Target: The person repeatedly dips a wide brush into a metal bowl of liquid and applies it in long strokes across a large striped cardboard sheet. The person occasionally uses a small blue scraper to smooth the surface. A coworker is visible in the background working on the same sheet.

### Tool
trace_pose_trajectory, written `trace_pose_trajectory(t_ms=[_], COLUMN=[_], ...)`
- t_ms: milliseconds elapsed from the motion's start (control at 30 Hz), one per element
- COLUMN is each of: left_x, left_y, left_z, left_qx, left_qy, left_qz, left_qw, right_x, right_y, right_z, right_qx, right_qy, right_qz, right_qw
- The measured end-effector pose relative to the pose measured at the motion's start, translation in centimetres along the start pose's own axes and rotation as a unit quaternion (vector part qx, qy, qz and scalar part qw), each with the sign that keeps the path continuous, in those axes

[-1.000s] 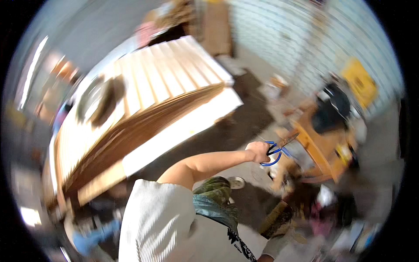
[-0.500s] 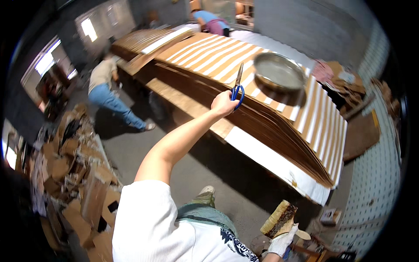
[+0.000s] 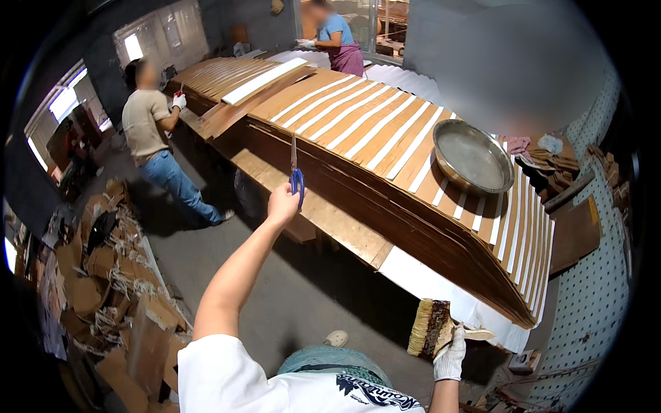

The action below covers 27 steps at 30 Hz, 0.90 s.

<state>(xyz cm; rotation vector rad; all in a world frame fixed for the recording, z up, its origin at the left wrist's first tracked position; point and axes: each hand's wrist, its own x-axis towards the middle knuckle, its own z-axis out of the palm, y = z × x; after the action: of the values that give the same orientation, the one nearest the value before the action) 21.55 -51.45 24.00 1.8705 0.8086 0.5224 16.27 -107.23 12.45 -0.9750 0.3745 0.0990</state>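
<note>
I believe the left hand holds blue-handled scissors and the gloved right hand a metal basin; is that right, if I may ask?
Not quite: in the head view, the gloved right hand holds a brush, not the metal basin, which sits on the cardboard stack. The left hand holds blue-handled scissors.

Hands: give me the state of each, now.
Left hand: closed, holding blue-handled scissors.
Right hand: gloved, closed, holding a wide brush.

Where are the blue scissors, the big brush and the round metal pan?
Blue scissors (image 3: 296, 173), head view: top of the handles.
Big brush (image 3: 436, 327), head view: dark middle part.
Round metal pan (image 3: 450, 171), head view: outer wall.
</note>
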Motion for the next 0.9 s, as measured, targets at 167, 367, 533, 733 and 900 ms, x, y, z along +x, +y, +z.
trace_pose_trajectory(t_ms=[167,367,533,733,900], left_x=[0.7,-4.9,-15.4,-32.4,-47.6], left_y=[2.7,6.6,14.3,18.2,19.9], left_z=[5.5,17.8,25.9,35.9,41.7], left_qx=[-0.07,0.026,0.05,0.066,0.085], left_qy=[-0.099,-0.257,-0.384,-0.492,-0.627], left_qz=[0.086,0.224,0.308,0.437,0.481], left_qw=[0.989,0.94,0.869,0.75,0.607], right_x=[-2.8,-9.9,-16.7,-25.3,-30.8], right_y=[0.3,-2.0,-1.1,-0.9,-0.2], right_z=[-1.6,-7.0,-17.6,-25.7,-32.3], right_qx=[0.033,0.05,0.107,0.171,0.259], right_qy=[0.063,0.087,0.169,0.268,0.364], right_qz=[-0.01,0.011,-0.035,-0.096,-0.175], right_qw=[0.997,0.995,0.979,0.943,0.877])
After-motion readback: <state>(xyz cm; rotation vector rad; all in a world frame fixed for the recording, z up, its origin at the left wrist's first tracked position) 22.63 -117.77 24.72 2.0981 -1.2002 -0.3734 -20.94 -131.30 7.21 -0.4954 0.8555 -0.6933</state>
